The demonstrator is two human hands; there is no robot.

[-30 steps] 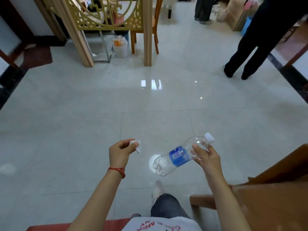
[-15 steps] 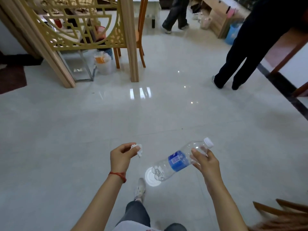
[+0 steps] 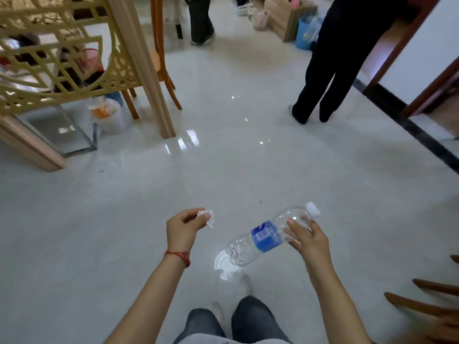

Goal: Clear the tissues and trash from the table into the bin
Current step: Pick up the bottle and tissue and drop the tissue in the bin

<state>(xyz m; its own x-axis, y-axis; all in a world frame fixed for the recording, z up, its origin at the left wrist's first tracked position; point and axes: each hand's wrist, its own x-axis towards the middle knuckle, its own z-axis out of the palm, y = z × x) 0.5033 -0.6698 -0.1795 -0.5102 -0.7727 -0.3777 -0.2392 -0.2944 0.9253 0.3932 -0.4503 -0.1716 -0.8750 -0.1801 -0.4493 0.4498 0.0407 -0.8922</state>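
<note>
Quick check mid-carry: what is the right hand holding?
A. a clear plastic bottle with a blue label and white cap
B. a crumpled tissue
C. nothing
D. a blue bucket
A: the right hand grips the clear plastic bottle near its neck, while the left hand pinches the crumpled tissue.

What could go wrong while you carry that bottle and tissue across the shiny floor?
The tissue is only pinched in the left hand, so it might drop. The right hand grips the empty bottle near its neck, so it could slip. A person in dark trousers stands ahead and may be bumped.
</note>
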